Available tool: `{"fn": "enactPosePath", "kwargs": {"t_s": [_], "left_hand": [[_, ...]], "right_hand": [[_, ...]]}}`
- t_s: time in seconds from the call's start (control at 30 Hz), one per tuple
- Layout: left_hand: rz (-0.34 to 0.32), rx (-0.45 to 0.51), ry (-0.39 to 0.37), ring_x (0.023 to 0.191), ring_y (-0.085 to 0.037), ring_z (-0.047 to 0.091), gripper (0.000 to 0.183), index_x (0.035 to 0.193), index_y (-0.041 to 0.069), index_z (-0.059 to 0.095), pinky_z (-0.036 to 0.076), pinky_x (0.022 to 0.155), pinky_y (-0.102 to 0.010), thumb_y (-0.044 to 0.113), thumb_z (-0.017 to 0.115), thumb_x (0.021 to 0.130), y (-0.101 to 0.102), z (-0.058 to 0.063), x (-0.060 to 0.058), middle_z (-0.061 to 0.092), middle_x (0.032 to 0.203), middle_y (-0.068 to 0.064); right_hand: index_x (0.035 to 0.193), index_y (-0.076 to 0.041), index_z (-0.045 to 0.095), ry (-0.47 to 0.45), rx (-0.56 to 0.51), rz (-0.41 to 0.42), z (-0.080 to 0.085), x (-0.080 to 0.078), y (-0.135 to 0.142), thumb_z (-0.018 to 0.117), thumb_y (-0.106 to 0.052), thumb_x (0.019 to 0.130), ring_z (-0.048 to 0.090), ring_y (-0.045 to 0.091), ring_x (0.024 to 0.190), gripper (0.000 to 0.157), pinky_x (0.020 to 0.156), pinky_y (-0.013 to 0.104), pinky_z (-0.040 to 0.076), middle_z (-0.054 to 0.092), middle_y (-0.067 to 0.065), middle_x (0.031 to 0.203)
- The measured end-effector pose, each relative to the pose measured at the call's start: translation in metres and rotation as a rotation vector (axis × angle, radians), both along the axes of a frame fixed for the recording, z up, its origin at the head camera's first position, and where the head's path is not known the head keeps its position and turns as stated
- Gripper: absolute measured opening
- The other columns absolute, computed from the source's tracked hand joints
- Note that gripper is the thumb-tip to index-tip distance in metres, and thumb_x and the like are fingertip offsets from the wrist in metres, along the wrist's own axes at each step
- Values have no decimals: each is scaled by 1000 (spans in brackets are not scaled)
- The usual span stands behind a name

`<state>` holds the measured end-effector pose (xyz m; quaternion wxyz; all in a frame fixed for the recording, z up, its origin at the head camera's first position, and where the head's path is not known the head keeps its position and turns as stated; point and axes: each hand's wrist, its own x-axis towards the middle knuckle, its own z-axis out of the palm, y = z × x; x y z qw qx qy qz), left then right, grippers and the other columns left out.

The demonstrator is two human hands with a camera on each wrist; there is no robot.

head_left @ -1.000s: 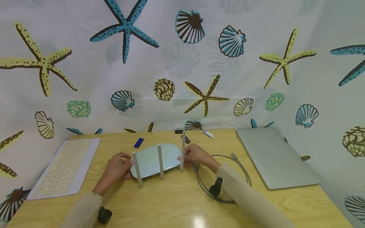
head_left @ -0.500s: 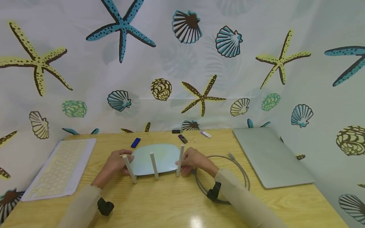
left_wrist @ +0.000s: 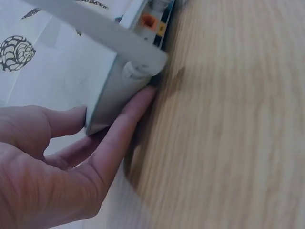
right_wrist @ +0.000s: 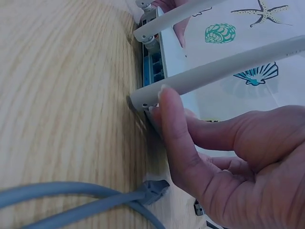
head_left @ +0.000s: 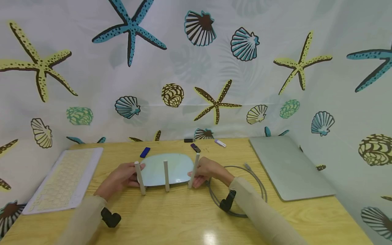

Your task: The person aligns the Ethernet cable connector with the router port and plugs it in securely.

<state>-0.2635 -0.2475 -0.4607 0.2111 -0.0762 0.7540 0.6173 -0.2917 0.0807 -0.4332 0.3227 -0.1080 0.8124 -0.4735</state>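
Observation:
A pale, rounded Wi-Fi router lies at the middle of the wooden table, its three grey antennas on the near side. My left hand holds its left end; in the left wrist view the thumb is at the top edge and other fingers reach underneath. An orange port shows on the near face. At the opposite end, my right hand grips the router's edge beside the right antenna. In the right wrist view a fingertip overlaps that antenna's base, and blue ports show along the side.
A grey network cable loops under the right forearm. A white keyboard lies left, a closed silver laptop right. Behind the router are a blue USB stick, a dark USB stick and a white-and-purple one.
The router has turned a little, so its near edge runs more level across the view, and its antennas now appear at different angles. Both hands have stayed on its ends.

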Motion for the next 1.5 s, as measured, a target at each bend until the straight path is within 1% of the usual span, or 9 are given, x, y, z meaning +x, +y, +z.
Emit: {"fn": "enactPosePath", "kwargs": {"t_s": [0.2, 0.33, 0.57, 0.67, 0.93, 1.1, 1.2, 1.37, 1.5], "left_hand": [[23, -103, -15, 84, -16, 69, 74, 148, -7, 30, 61, 73, -36, 36, 61, 97, -2, 9, 3, 67, 108, -16], [18, -162, 45, 77, -12, 67, 74, 145, -9, 33, 59, 66, -30, 36, 65, 95, 1, 11, 8, 67, 100, -13], [2, -227, 85, 68, -14, 68, 50, 119, -6, 55, 59, 62, -30, 36, 65, 94, 4, 7, 5, 70, 80, -8], [-2, -206, 87, 69, -15, 70, 56, 129, -5, 52, 59, 63, -31, 37, 65, 94, 4, 5, 3, 70, 83, -8], [4, -161, 84, 70, -17, 71, 64, 138, -6, 46, 60, 63, -34, 36, 65, 94, 3, 4, 1, 71, 84, -9], [-1, -171, 72, 71, -17, 71, 65, 140, -5, 44, 61, 64, -35, 37, 64, 95, 0, 6, 1, 72, 87, -10], [-9, -182, 73, 71, -17, 71, 65, 140, -5, 44, 61, 65, -34, 38, 64, 95, -1, 7, 1, 72, 87, -10], [-18, -166, 86, 72, -17, 71, 59, 133, -6, 49, 61, 66, -35, 37, 63, 95, 1, 6, 0, 71, 85, -10], [-32, -153, 89, 72, -17, 70, 55, 129, -7, 51, 61, 67, -35, 35, 63, 96, 4, 5, -1, 70, 86, -11]], "right_hand": [[85, 9, 72, -16, -32, -7, 1, 2, -3, 69, -15, 92, 73, 22, 62, 25, 68, 38, 61, 73, 21, 75], [84, 8, 73, 3, -47, -24, 1, 2, -6, 70, -14, 91, 73, 22, 61, 24, 65, 36, 61, 73, 20, 73], [84, 4, 69, 234, 75, -40, 7, 2, 5, 70, -11, 89, 70, 19, 55, 17, 58, 37, 61, 72, 17, 71], [90, 3, 66, 292, 77, -19, 13, 1, 19, 67, -12, 92, 72, 26, 65, 15, 64, 43, 61, 72, 22, 82], [94, -8, 66, 522, 275, 119, 21, -8, 61, 71, -24, 91, 64, 19, 82, 17, 69, 30, 54, 69, 7, 94], [101, -8, 67, 487, 220, 355, 5, -9, 64, 71, -24, 91, 62, 15, 87, 19, 75, 27, 53, 68, 5, 96], [102, -10, 66, 454, 205, 451, -5, -7, 59, 75, -26, 88, 57, 13, 81, 23, 71, 25, 49, 64, 5, 94], [89, -17, 65, 469, 262, 458, -10, 2, 53, 75, -31, 87, 50, 9, 75, 17, 67, 23, 45, 57, 1, 89], [86, -16, 66, 454, 266, 474, -7, 18, 49, 73, -24, 89, 52, 7, 73, 11, 66, 21, 46, 60, -2, 86]]}}
